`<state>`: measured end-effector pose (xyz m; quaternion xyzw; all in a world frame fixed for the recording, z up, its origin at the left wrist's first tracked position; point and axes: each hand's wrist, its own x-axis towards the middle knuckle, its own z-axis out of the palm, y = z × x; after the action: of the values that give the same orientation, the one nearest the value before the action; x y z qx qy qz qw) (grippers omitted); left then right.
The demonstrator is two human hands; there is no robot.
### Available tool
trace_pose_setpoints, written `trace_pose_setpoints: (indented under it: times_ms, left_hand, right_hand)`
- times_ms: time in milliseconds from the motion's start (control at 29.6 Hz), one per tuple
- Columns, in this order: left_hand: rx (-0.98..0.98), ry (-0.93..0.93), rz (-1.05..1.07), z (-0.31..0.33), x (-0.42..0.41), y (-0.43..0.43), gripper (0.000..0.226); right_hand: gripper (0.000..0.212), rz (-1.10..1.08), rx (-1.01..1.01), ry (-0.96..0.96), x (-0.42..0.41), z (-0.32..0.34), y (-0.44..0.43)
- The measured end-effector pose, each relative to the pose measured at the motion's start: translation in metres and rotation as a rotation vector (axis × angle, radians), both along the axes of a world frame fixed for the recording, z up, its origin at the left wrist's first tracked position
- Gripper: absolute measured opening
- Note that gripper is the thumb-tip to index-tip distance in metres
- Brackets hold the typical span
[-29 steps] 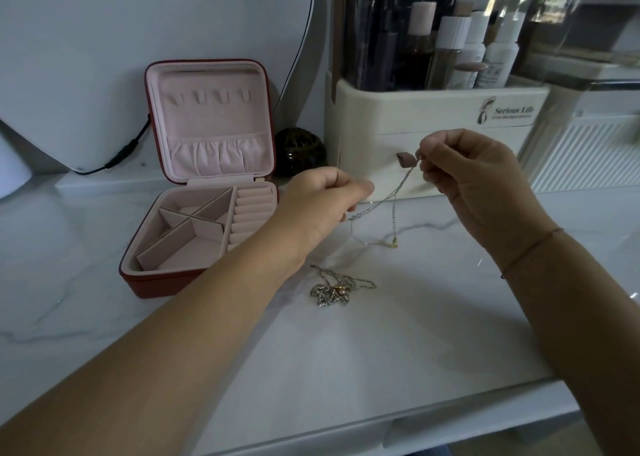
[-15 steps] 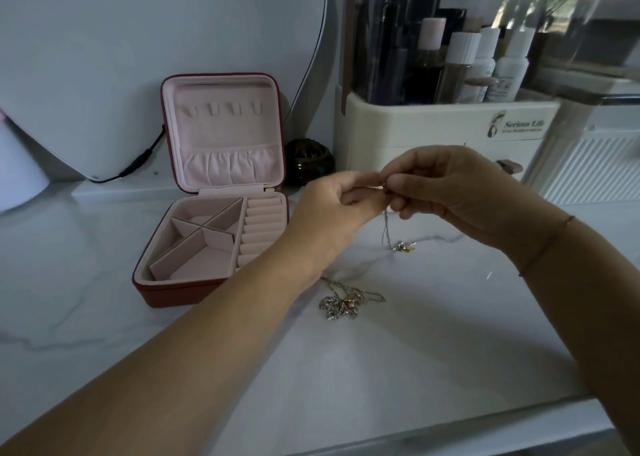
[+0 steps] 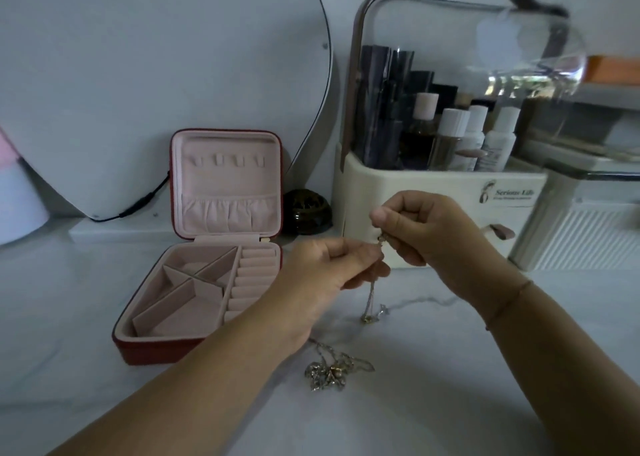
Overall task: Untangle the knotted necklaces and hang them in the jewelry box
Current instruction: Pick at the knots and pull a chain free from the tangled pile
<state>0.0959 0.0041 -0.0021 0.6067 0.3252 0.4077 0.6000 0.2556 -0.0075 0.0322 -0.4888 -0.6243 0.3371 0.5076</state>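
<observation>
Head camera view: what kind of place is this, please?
Probably a vanity or dressing table at home: a cosmetics organizer full of bottles, an open jewelry box, and what looks like a large corded mirror stand on the pale marbled top.

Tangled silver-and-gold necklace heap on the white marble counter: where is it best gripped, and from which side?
Probably pinch the thin loose chain loop at the right edge of the tangled silver-and-gold necklace heap, coming from above and the right: it lies flat on the white marble counter, and the left forearm crosses its upper-left.
</observation>
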Motion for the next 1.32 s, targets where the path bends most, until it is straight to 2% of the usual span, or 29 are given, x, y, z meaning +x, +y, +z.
trace_pose_setpoints:
  times_ms: [135, 270, 338, 439, 541, 676, 946, 1182, 1318]
  left_hand:
    - [-0.034, -0.08, 0.012, -0.001, 0.002, -0.001, 0.011]
    - [-0.084, -0.08, -0.002, -0.001, 0.002, 0.0, 0.023]
    - [-0.129, -0.098, -0.016, 0.0, 0.003, 0.0, 0.026]
    - [-0.173, -0.129, -0.04, -0.001, 0.003, 0.001, 0.019]
    - [-0.167, -0.124, -0.055, -0.003, 0.002, 0.002, 0.026]
    - [-0.175, -0.122, -0.069, -0.003, 0.0, 0.002, 0.023]
    - [-0.192, -0.152, -0.03, -0.004, 0.001, 0.004, 0.036]
    - [-0.103, -0.058, -0.032, -0.009, 0.003, 0.005, 0.021]
    - [-0.063, -0.023, -0.003, -0.01, 0.002, 0.005, 0.019]
  right_hand:
    - [0.029, 0.045, -0.055, 0.145, -0.001, -0.006, -0.003]
    - [0.023, 0.087, -0.105, 0.226, -0.003, -0.008, -0.003]
    - [0.024, 0.098, -0.106, 0.229, -0.003, -0.007, -0.004]
    - [0.024, 0.098, -0.107, 0.234, -0.002, -0.006, -0.004]
    - [0.025, 0.103, -0.112, 0.224, -0.002, -0.007, -0.004]
    - [0.025, 0.116, -0.113, 0.205, -0.004, -0.007, -0.004]
    - [0.018, 0.187, -0.128, 0.171, 0.0, -0.009, -0.003]
    - [0.017, 0.261, -0.179, 0.173, 0.009, -0.009, -0.003]
    - [0.017, 0.254, -0.185, 0.163, 0.007, -0.01, -0.003]
